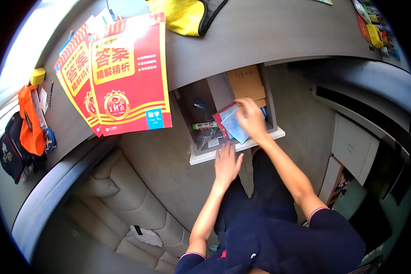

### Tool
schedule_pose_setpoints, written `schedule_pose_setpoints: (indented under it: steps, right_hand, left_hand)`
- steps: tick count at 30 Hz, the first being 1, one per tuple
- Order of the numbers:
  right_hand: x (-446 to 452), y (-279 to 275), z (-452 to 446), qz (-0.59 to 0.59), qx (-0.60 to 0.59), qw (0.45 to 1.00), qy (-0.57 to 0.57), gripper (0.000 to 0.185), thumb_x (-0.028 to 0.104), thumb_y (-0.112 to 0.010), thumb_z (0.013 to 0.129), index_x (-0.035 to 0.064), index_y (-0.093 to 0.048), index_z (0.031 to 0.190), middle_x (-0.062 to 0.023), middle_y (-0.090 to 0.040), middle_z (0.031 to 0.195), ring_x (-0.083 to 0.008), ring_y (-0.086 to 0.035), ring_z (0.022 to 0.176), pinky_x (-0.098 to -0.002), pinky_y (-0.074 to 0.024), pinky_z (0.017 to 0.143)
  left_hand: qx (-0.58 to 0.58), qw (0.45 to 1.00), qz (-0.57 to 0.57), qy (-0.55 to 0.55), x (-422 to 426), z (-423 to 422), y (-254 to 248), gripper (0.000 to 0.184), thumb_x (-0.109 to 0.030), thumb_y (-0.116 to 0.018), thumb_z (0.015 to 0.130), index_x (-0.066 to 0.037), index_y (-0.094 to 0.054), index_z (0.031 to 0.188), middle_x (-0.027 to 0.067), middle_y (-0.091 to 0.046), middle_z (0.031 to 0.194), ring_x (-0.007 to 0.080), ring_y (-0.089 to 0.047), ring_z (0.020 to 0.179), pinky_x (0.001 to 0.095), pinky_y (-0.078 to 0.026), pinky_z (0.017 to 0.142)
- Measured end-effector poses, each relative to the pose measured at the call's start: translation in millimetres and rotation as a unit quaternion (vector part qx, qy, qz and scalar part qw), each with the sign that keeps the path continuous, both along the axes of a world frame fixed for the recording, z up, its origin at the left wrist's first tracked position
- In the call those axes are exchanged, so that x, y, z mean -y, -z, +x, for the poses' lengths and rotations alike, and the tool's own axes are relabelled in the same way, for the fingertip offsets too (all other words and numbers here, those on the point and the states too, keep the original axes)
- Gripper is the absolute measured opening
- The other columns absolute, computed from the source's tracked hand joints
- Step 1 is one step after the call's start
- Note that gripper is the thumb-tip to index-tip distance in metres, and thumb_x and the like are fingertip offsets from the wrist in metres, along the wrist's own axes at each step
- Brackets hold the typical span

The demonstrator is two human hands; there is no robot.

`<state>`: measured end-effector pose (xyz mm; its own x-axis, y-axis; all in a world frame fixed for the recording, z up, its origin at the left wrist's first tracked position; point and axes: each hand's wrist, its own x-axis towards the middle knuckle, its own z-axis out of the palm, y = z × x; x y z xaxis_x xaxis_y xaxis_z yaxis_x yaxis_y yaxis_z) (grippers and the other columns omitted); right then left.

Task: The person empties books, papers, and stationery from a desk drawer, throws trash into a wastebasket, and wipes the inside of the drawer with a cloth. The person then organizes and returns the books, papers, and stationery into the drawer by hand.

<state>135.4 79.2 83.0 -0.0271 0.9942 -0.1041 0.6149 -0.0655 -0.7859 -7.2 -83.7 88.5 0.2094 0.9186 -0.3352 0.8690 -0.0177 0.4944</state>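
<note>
A pulled-out drawer (278,133) with a white front edge is below the desk. My left hand (227,163) lies at that front edge, fingers stretched out, holding nothing. Over the drawer's right half is my right hand (251,118), slightly blurred, fingers apart and nothing visible in them. Beneath and beside it are a light-blue booklet (233,124) and a red booklet (218,119), partly overlapping. Behind them lies a brown paper envelope (245,82). A green-and-white tube (204,125), clear plastic wrapping (206,138) and a small blue item (199,104) sit at the drawer's left.
Two red-and-yellow workbooks (144,93) lie on the desk (260,32) at left, near a yellow cloth (182,16). A dark backpack (13,146) and orange bag (31,121) are far left. A beige sofa (137,192) stands below the desk.
</note>
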Motion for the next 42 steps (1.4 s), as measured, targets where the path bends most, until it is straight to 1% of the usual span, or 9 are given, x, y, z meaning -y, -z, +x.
schedule_pose_setpoints:
  steps: [3,10,15,19,27,32,33,35,42]
  right_hand:
    - [21.3,25.1,41.5,-0.060,0.076,0.994,0.045,0.034,0.012,-0.067,0.087,0.0032,-0.064,0.119,-0.0152,-0.069,0.108,-0.0311,-0.069,0.097,-0.0394,-0.0554,0.085]
    - [-23.5,-42.0,-121.8,-0.231,-0.320,0.919,-0.001,0.074,0.047,-0.067,0.095,-0.0021,-0.040,0.143,-0.0203,-0.068,0.119,-0.0249,-0.071,0.094,-0.0360,-0.0553,0.079]
    - [-63.6,-90.6,-200.8,-0.136,-0.246,0.959,0.023,0.040,0.026,-0.058,0.098,0.0003,-0.043,0.124,-0.0246,-0.072,0.094,-0.0438,-0.070,0.088,-0.0500,-0.0547,0.078]
    - [-86.1,-144.9,-207.8,-0.153,-0.257,0.954,0.014,0.029,0.020,-0.054,0.098,0.0031,-0.042,0.118,-0.0277,-0.070,0.090,-0.0471,-0.069,0.080,-0.0565,-0.0550,0.073]
    - [-144.6,-145.2,-223.9,-0.023,-0.136,0.990,0.016,0.033,0.012,-0.055,0.093,-0.0046,-0.049,0.121,-0.0260,-0.071,0.090,-0.0428,-0.072,0.084,-0.0501,-0.0581,0.073]
    - [-179.9,-135.9,-198.1,-0.049,-0.134,0.982,0.127,0.059,0.035,-0.059,0.093,-0.0125,-0.046,0.127,-0.0318,-0.067,0.105,-0.0484,-0.068,0.095,-0.0548,-0.0538,0.085]
    - [-193.2,-130.6,-195.1,-0.049,-0.088,0.985,0.141,0.052,0.034,-0.059,0.096,-0.0092,-0.052,0.125,-0.0253,-0.069,0.102,-0.0392,-0.071,0.088,-0.0489,-0.0560,0.082]
    - [-212.1,-121.9,-187.1,-0.032,-0.075,0.988,0.132,0.051,0.033,-0.059,0.096,-0.0088,-0.053,0.124,-0.0246,-0.069,0.102,-0.0383,-0.071,0.087,-0.0482,-0.0561,0.082]
    - [-233.1,-111.1,-146.7,0.014,-0.097,0.993,0.061,0.047,0.032,-0.058,0.097,-0.0075,-0.055,0.122,-0.0225,-0.070,0.101,-0.0348,-0.071,0.085,-0.0458,-0.0565,0.080]
  left_hand:
    - [0.018,0.999,0.017,-0.047,2.1,3.2,-1.3,0.047,-0.040,-0.063,0.093,-0.001,-0.062,0.120,0.0165,-0.058,0.133,0.0331,-0.056,0.118,0.0526,-0.040,0.104]
    - [0.012,0.993,-0.103,-0.061,31.1,4.4,3.6,0.043,-0.036,-0.066,0.088,-0.004,-0.063,0.117,0.0151,-0.060,0.127,0.0347,-0.056,0.113,0.0487,-0.040,0.091]
    - [0.343,0.906,-0.130,-0.212,37.1,2.1,-22.0,0.034,-0.021,-0.068,0.089,-0.002,-0.061,0.116,0.0161,-0.058,0.124,0.0344,-0.056,0.110,0.0462,-0.042,0.097]
    - [0.094,0.992,0.051,-0.060,49.1,4.6,6.5,0.025,-0.021,-0.062,0.094,-0.001,-0.061,0.108,0.0172,-0.058,0.120,0.0333,-0.058,0.096,0.0471,-0.044,0.091]
    - [0.206,0.966,-0.078,-0.136,-60.2,-34.5,14.9,0.015,-0.013,-0.062,0.097,-0.003,-0.062,0.085,0.0070,-0.053,0.072,0.0204,-0.052,0.070,0.0366,-0.045,0.070]
    - [0.177,0.957,-0.101,-0.208,-124.0,-73.0,69.5,0.030,-0.026,-0.060,0.101,-0.002,-0.063,0.118,0.0118,-0.069,0.105,0.0207,-0.063,0.093,0.0345,-0.050,0.081]
    - [0.295,0.933,-0.095,-0.183,-141.0,-79.8,50.7,0.038,-0.022,-0.063,0.097,-0.005,-0.056,0.131,0.0108,-0.060,0.133,0.0234,-0.057,0.124,0.0317,-0.049,0.096]
    - [0.168,0.983,-0.036,-0.070,-141.4,-104.4,149.4,0.059,-0.019,-0.069,0.086,-0.015,-0.051,0.142,0.0161,-0.060,0.126,0.0331,-0.062,0.114,0.0422,-0.056,0.086]
    - [-0.126,0.984,0.113,0.060,-168.9,-93.6,131.4,0.073,-0.018,-0.069,0.078,-0.026,-0.048,0.147,0.0138,-0.054,0.129,0.0344,-0.061,0.106,0.0469,-0.058,0.076]
